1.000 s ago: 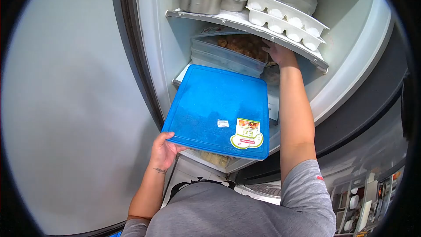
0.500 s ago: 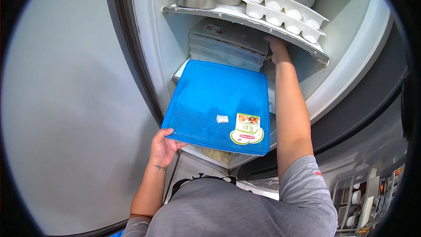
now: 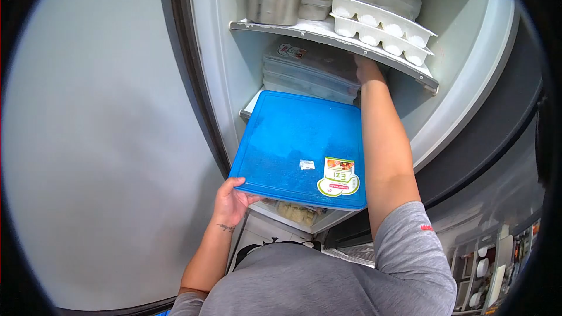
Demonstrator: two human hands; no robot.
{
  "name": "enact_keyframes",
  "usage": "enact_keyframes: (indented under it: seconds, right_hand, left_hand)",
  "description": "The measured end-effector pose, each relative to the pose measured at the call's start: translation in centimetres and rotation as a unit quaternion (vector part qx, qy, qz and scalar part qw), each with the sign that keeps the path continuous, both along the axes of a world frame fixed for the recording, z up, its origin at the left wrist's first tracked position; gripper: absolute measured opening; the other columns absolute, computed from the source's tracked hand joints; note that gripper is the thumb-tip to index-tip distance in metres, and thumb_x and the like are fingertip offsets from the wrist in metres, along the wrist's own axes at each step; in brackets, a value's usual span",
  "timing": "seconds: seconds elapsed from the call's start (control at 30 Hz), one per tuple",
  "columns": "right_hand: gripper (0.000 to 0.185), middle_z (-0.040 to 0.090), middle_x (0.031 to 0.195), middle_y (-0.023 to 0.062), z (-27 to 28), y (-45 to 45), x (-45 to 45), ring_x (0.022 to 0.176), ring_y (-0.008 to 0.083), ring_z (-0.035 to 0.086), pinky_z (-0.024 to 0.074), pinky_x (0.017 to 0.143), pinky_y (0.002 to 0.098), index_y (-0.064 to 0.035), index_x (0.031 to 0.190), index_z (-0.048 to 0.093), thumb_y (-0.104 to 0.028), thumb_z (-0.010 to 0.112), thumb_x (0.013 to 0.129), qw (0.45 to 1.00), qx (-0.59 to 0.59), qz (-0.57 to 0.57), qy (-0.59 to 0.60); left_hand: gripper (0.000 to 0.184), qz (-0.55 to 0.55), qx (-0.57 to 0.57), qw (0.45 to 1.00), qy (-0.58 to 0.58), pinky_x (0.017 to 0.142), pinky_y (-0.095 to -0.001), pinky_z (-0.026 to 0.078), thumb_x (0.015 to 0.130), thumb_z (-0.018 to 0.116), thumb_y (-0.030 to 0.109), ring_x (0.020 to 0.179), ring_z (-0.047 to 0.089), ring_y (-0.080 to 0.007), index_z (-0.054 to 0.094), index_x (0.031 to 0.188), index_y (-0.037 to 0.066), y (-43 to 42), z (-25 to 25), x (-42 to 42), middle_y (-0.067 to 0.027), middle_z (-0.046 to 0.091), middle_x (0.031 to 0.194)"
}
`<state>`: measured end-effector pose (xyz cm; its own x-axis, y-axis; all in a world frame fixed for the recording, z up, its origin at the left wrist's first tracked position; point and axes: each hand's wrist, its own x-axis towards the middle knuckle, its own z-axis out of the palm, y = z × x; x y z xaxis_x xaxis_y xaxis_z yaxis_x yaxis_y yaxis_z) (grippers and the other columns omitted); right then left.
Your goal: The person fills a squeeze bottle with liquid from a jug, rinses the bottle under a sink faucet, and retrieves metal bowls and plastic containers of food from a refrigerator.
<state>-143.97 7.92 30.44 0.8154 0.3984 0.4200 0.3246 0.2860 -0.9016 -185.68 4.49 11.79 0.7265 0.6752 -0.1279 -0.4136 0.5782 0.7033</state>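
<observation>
A square container with a blue lid [image 3: 298,140], stickers near its front right corner, sticks out from the fridge's lower shelf. My left hand [image 3: 233,200] grips its front left corner, thumb on the lid's edge and fingers underneath. Behind it sits a stack of clear plastic containers [image 3: 310,73]. My right hand [image 3: 369,71] reaches in under the upper shelf, at the right side of that stack. Its fingers are mostly hidden, so I cannot see whether they hold anything.
The upper shelf [image 3: 328,34] carries steel pots [image 3: 274,3], small lidded tubs [image 3: 315,7] and white egg trays [image 3: 380,32]. Below the blue lid lies a bag of pale food [image 3: 297,213]. An open fridge door [image 3: 117,140] stands at left; a dish rack [image 3: 492,263] is at lower right.
The whole view has shifted slightly, so the shelves and the blue-lidded container appear lower and further right. My left hand keeps its grip; my right hand stays beside the clear stack.
</observation>
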Motion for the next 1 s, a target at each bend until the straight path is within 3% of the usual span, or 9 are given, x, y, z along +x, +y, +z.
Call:
enact_keyframes:
  seconds: [0.17, 0.37, 0.43, 0.63, 0.73, 0.83, 0.9, 0.93, 1.0]
  right_hand:
    - [0.073, 0.049, 0.138, 0.0111, 0.4, -1.0, 1.4, 0.124, 0.0240, 0.046, 0.0416, 0.101, 0.0372, -0.0077, 0.143, 0.042, -0.019, 0.075, 0.079, 0.998, -0.037, 0.052, -0.028]
    - [0.086, 0.045, 0.144, 0.0137, 0.1, -0.4, 3.1, 0.130, 0.0280, 0.043, 0.0386, 0.107, 0.0394, -0.0097, 0.147, 0.039, -0.024, 0.081, 0.073, 0.935, -0.300, 0.144, -0.118]
    - [0.096, 0.039, 0.151, 0.0181, -1.6, 0.6, 2.8, 0.139, 0.0328, 0.035, 0.0303, 0.115, 0.0387, -0.0101, 0.149, 0.036, -0.035, 0.083, 0.069, 0.788, -0.465, -0.014, -0.403]
    - [0.105, 0.038, 0.152, 0.0183, -1.4, 0.7, 3.9, 0.142, 0.0337, 0.033, 0.0283, 0.117, 0.0405, -0.0153, 0.151, 0.034, -0.039, 0.086, 0.062, 0.757, -0.469, 0.014, -0.455]
    - [0.106, 0.039, 0.151, 0.0182, -0.5, 1.2, 2.0, 0.140, 0.0340, 0.035, 0.0297, 0.117, 0.0420, -0.0156, 0.149, 0.038, -0.039, 0.088, 0.059, 0.648, -0.534, -0.019, -0.542]
    - [0.081, 0.046, 0.145, 0.0197, -1.3, 1.3, 1.4, 0.136, 0.0352, 0.041, 0.0330, 0.114, 0.0440, -0.0154, 0.144, 0.045, -0.034, 0.079, 0.073, 0.618, -0.466, -0.078, -0.628]
    - [0.052, 0.053, 0.137, 0.0211, -3.6, 3.3, 2.9, 0.128, 0.0362, 0.049, 0.0363, 0.111, 0.0454, -0.0152, 0.140, 0.051, -0.026, 0.061, 0.089, 0.675, -0.272, -0.199, -0.656]
    - [0.041, 0.059, 0.129, 0.0211, -5.2, 4.5, 4.5, 0.121, 0.0367, 0.055, 0.0420, 0.105, 0.0473, -0.0147, 0.136, 0.055, -0.016, 0.044, 0.096, 0.676, -0.250, -0.237, -0.651]
    - [0.042, 0.059, 0.129, 0.0207, -3.2, 2.1, 0.6, 0.119, 0.0367, 0.057, 0.0442, 0.102, 0.0474, -0.0140, 0.135, 0.055, -0.014, 0.046, 0.094, 0.682, -0.347, -0.187, -0.616]
  left_hand:
    - [0.061, -0.007, 0.009, 1.000, -0.008, 0.096, -0.0522, 0.052, 0.084, 0.056, 0.024, 0.107, 0.066, -0.0358, 0.043, 0.136, -0.005, -0.1, 0.2, -0.1, -0.0218, 0.061, 0.126]
    - [0.060, -0.013, 0.005, 1.000, -0.010, 0.097, -0.0518, 0.051, 0.084, 0.055, 0.023, 0.108, 0.065, -0.0361, 0.043, 0.135, -0.006, 0.1, -0.2, 0.0, -0.0225, 0.060, 0.127]
    - [0.060, -0.010, 0.004, 1.000, -0.017, 0.097, -0.0516, 0.052, 0.084, 0.055, 0.023, 0.109, 0.065, -0.0360, 0.043, 0.135, -0.006, 0.4, -0.5, -0.1, -0.0225, 0.060, 0.127]
    - [0.058, -0.018, -0.007, 1.000, -0.009, 0.097, -0.0511, 0.052, 0.084, 0.054, 0.022, 0.109, 0.064, -0.0353, 0.044, 0.135, -0.005, 0.5, -1.0, 0.0, -0.0220, 0.060, 0.126]
    - [0.058, -0.016, -0.005, 1.000, -0.013, 0.097, -0.0516, 0.052, 0.084, 0.055, 0.022, 0.109, 0.065, -0.0347, 0.044, 0.135, -0.005, 0.5, -0.9, 0.2, -0.0217, 0.060, 0.126]
    - [0.059, -0.006, -0.006, 1.000, 0.002, 0.096, -0.0519, 0.052, 0.084, 0.055, 0.023, 0.107, 0.065, -0.0340, 0.044, 0.134, -0.005, 0.4, -0.6, 0.2, -0.0213, 0.061, 0.126]
    - [0.059, -0.012, -0.003, 1.000, -0.003, 0.096, -0.0520, 0.052, 0.083, 0.056, 0.023, 0.107, 0.066, -0.0337, 0.045, 0.134, -0.005, 0.6, -0.8, 0.2, -0.0206, 0.062, 0.124]
    - [0.059, -0.015, -0.004, 1.000, -0.003, 0.096, -0.0520, 0.052, 0.083, 0.056, 0.023, 0.107, 0.066, -0.0337, 0.045, 0.134, -0.005, 0.5, -0.7, 0.3, -0.0206, 0.062, 0.124]
    - [0.057, -0.012, 0.011, 1.000, -0.008, 0.096, -0.0514, 0.052, 0.084, 0.057, 0.024, 0.107, 0.065, -0.0330, 0.047, 0.133, -0.004, 0.5, -0.1, 0.2, -0.0195, 0.062, 0.124]
